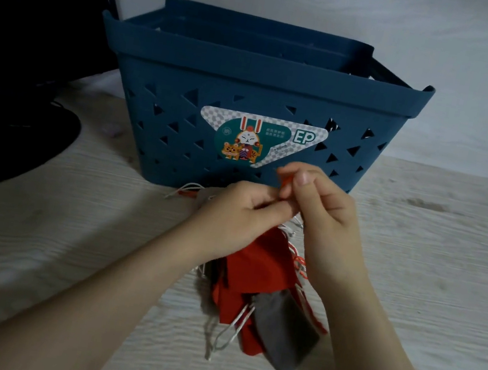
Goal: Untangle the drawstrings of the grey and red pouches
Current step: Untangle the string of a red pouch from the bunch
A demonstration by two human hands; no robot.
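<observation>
A bunch of red pouches (pixel 258 268) and grey pouches (pixel 283 330) lies on the table, joined by tangled drawstrings. White strings (pixel 228 330) trail out at the lower left of the pile, and red strings (pixel 299 263) show at its right. My left hand (pixel 231 215) holds the top of the bunch with curled fingers. My right hand (pixel 319 207) pinches a red drawstring (pixel 286 181) between thumb and forefinger, raised a little above the left hand. The knot between my fingers is hidden.
A dark blue plastic basket (pixel 181 129) with triangular holes and a sticker stands just behind my hands. More white strings (pixel 185 189) lie at its base. A black object (pixel 6 112) fills the left side. The pale wood-grain table (pixel 430 280) extends to the right.
</observation>
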